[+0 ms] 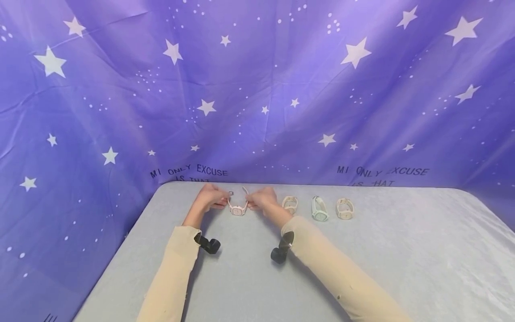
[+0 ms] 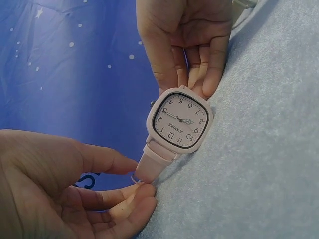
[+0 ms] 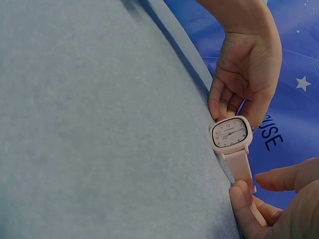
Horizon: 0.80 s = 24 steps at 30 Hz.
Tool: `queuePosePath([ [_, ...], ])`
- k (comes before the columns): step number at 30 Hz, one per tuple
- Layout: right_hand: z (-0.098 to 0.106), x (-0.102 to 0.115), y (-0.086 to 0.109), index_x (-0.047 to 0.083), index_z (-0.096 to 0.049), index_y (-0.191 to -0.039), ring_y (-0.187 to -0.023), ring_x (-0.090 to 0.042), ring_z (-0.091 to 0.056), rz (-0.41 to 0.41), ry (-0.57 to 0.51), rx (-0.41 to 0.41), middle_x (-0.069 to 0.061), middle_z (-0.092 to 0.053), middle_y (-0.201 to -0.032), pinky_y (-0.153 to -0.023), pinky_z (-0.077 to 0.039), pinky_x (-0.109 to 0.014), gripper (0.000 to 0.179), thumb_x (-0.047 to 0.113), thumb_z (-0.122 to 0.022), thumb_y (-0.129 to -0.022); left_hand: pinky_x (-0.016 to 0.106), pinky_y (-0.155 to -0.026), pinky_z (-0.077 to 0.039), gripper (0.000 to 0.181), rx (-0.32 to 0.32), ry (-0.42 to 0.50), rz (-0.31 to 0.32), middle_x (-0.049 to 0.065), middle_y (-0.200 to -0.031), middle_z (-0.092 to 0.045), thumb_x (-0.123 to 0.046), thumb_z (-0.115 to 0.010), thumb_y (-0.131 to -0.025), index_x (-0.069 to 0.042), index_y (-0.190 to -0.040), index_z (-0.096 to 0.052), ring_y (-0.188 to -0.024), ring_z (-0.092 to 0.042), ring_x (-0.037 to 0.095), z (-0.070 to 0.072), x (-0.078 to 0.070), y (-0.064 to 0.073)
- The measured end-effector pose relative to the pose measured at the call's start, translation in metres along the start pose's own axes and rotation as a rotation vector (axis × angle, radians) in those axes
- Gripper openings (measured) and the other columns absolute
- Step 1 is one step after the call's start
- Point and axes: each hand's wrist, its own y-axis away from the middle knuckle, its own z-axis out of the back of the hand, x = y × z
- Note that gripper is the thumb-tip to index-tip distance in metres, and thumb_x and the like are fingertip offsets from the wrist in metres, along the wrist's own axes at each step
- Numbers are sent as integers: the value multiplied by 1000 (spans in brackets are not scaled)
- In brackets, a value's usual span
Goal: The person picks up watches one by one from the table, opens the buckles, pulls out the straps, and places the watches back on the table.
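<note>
A pale pink wristwatch [image 1: 238, 210] with a squarish face stands near the table's back edge, its strap undone and both halves pointing up and away. My left hand [image 1: 212, 197] pinches one strap half between thumb and fingertips, close to the buckle. On the other side, my right hand [image 1: 262, 199] holds the second half, whose free tip sticks out past the fingers. In the left wrist view the dial [image 2: 180, 120] shows black numerals and hands. The right wrist view has the strap [image 3: 238, 167] running down from the watch case into the right fingers.
To the right stand a cream watch [image 1: 289, 204], partly behind the right wrist, a mint green watch [image 1: 319, 210] and another cream watch [image 1: 345, 209], their straps looped. A grey cloth covers the table [image 1: 402, 250]. Behind it hangs a purple star-print curtain [image 1: 257, 89].
</note>
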Motion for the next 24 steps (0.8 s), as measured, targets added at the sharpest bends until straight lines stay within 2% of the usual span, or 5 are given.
queuePosePath([
  [9, 2, 0, 1, -18, -65, -109, -53, -8, -60, -3, -28, 31, -5, -64, -65, -60, -61, -21, 23, -6, -68, -89, 31, -73, -64, 13, 16, 20, 7, 5, -77, -65, -3, -64, -91, 6, -100, -61, -64, -63, 12, 1, -3, 2],
  [15, 5, 0, 0, -16, -63, -115, -59, -9, -62, -23, -48, 73, -11, -70, -77, -66, -62, -22, 25, -3, -63, -92, 41, -90, -63, 36, -15, -11, -3, 18, -104, -64, -7, -63, -93, 17, -119, -56, -80, -66, 19, 0, -6, 7],
  [18, 8, 2, 4, -14, -62, -119, -71, -16, -70, -24, -33, 109, -24, -74, -99, -80, -64, -30, 28, 0, -62, -95, 40, -88, -63, 34, -44, -48, -6, 15, -102, -60, -9, -63, -94, 15, -117, -57, -79, -63, 18, 1, -8, 9],
  [21, 13, 6, 10, -12, -60, -126, -96, -30, -74, -11, 8, 176, -30, -69, -120, -97, -60, -39, 32, 4, -60, -98, 35, -79, -63, 27, -90, -149, -16, 8, -89, -57, -14, -65, -93, 9, -107, -61, -74, -60, 17, 1, -12, 11],
  [24, 20, 12, 16, -9, -55, -135, -119, -38, -66, 30, 44, 243, -30, -64, -130, -107, -53, -45, 39, 7, -58, -99, 40, -82, -59, 37, -135, -284, -47, 15, -99, -65, -23, -66, -93, 7, -114, -62, -86, -63, 25, 1, -20, 16],
])
